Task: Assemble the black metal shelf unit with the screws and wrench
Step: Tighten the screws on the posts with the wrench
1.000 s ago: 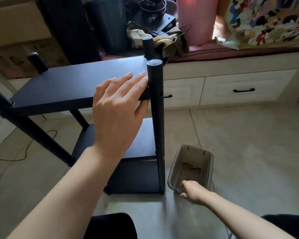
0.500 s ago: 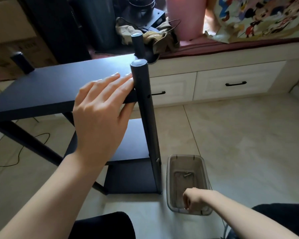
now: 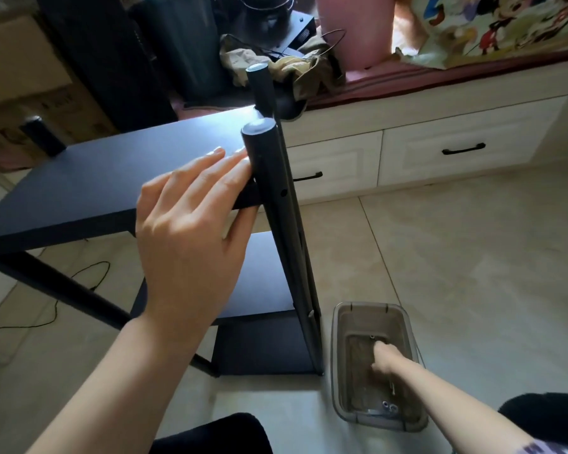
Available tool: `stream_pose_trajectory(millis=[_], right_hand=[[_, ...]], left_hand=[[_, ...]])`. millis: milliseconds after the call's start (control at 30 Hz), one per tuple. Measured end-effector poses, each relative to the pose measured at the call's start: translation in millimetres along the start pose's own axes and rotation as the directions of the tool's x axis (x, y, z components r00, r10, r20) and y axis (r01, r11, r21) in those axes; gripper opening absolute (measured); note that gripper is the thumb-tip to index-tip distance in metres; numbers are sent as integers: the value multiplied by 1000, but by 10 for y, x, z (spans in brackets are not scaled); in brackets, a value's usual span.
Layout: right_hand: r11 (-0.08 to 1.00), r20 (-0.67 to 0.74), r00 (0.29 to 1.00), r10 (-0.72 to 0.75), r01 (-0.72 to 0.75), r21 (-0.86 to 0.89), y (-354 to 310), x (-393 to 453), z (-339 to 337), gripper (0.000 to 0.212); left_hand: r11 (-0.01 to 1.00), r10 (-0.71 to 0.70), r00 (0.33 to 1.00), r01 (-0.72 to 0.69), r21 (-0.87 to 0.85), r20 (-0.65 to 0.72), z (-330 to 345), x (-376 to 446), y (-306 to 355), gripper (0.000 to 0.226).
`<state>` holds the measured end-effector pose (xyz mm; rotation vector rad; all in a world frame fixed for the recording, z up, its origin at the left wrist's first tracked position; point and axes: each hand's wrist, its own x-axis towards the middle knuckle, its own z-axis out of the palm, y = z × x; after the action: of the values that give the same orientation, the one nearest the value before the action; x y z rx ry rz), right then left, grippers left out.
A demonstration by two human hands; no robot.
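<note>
Head view: right hand (image 3: pixel 382 357) has reached deeper into bin (image 3: pixel 338 365), grip unclear; left hand (image 3: pixel 191 221) stays flat on shelf (image 3: pixel 79 188).

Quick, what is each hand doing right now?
Left hand: open, fingers flat on the top shelf beside the post.
Right hand: down in the bin; its grip cannot be told.

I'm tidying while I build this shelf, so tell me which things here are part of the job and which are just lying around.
Part of the job:
top shelf panel
front post
clear plastic bin
screws

Lying about:
crumpled cloth
black cable
cardboard boxes
cartoon-print fabric
</note>
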<state>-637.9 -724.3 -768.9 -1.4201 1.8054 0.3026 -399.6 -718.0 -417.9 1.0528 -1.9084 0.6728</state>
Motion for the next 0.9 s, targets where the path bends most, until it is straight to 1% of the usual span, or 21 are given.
stream_pose_trajectory(millis=[67, 133, 267, 333, 400, 467, 533, 600, 633, 667, 700, 767, 800, 833, 900], right_hand=[[999, 7, 999, 36, -36, 27, 11, 81, 88, 46], [997, -10, 997, 73, -73, 30, -5, 126, 129, 46], [990, -79, 991, 108, -100, 95, 10, 213, 147, 41], [985, -110, 985, 133, -118, 128, 1, 240, 140, 33], [987, -141, 985, 100, -81, 139, 8, 266, 162, 23], [996, -139, 989, 51, -40, 80, 28, 278, 180, 22], [1000, -132, 991, 16, -14, 21, 44, 312, 212, 31], [1000, -136, 991, -19, 21, 10, 76, 311, 255, 33], [997, -146, 987, -67, 60, -49, 107, 323, 281, 34], [981, -166, 975, -150, 126, -148, 134, 343, 302, 35], [967, -176, 964, -199, 164, -193, 162, 347, 310, 36], [952, -170, 955, -241, 199, -234, 181, 309, 301, 37], [942, -152, 951, -270, 228, -247, 171, 289, 301, 38], [945, -145, 951, -274, 238, -225, 157, 256, 298, 38], [962, -141, 962, -235, 209, -178, 124, 199, 277, 38]], left_hand=[[1000, -4, 1000, 4, 0, 6, 1, -4, 3, 26], [1000, -10, 1000, 10, 3, 12, 1, -5, 12, 25], [1000, -15, 1000, 15, 4, 18, 0, 8, 31, 24], [1000, -21, 1000, 21, 0, 22, -4, 13, 40, 25], [1000, -25, 999, 25, -2, 21, -7, 19, 49, 24], [1000, -29, 999, 29, -3, 22, -6, 22, 59, 24], [999, -33, 999, 34, -6, 25, -4, 23, 62, 25], [999, -37, 999, 38, -12, 31, -4, 22, 61, 27], [999, -39, 999, 40, -12, 28, -7, 20, 61, 27], [999, -42, 999, 42, -9, 21, -9, 19, 60, 27], [999, -45, 999, 45, -6, 16, -9, 18, 67, 27], [999, -48, 999, 48, -6, 9, -5, 25, 84, 26], [999, -51, 999, 51, -7, 9, -4, 29, 90, 26], [998, -54, 998, 54, -8, 11, 0, 28, 95, 27], [998, -59, 998, 59, -7, 11, 5, 24, 92, 28]])
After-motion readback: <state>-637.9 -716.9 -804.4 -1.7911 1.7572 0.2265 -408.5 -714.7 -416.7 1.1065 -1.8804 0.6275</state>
